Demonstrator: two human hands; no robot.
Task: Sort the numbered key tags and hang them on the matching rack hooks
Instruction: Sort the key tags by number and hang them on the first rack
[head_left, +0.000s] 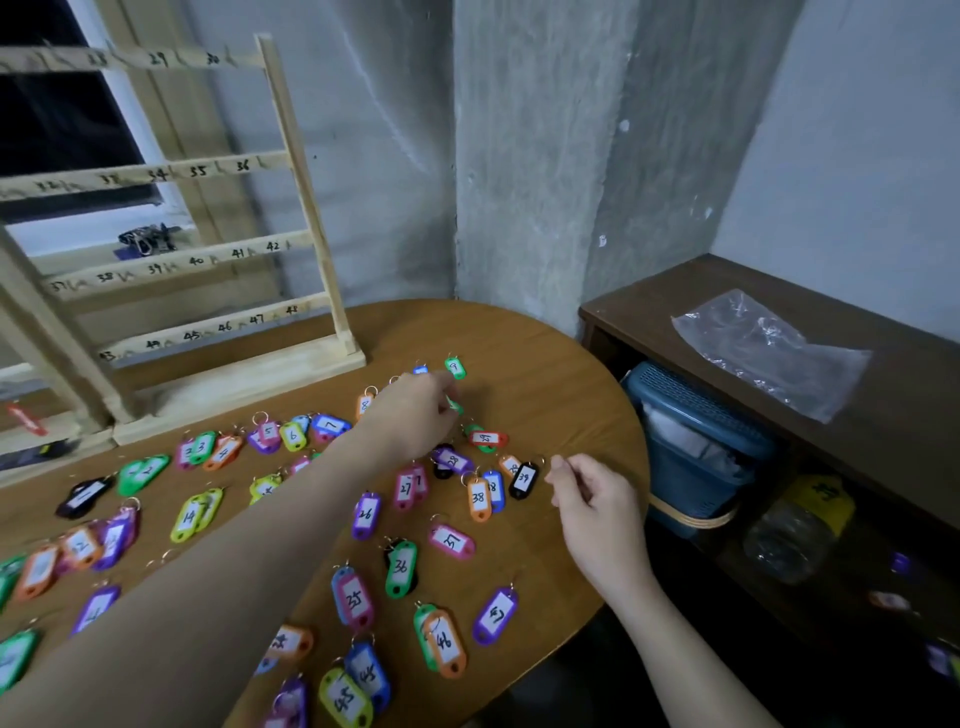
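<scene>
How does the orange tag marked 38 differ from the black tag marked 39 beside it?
The orange tag 38 has an orange body; the black tag 39 has a black one. Tag 38 stands nearly upright in the view and rests against a blue tag, while tag 39 leans to the right, next to the right hand. Both lie flat on the wooden table, with white handwritten labels and metal rings.

rack (291, 166) top and left cut off by the edge; tags under the left hand (410, 415) hidden

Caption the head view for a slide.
Left hand reaches among numbered tags spread on the table; the rack stands behind.
</scene>
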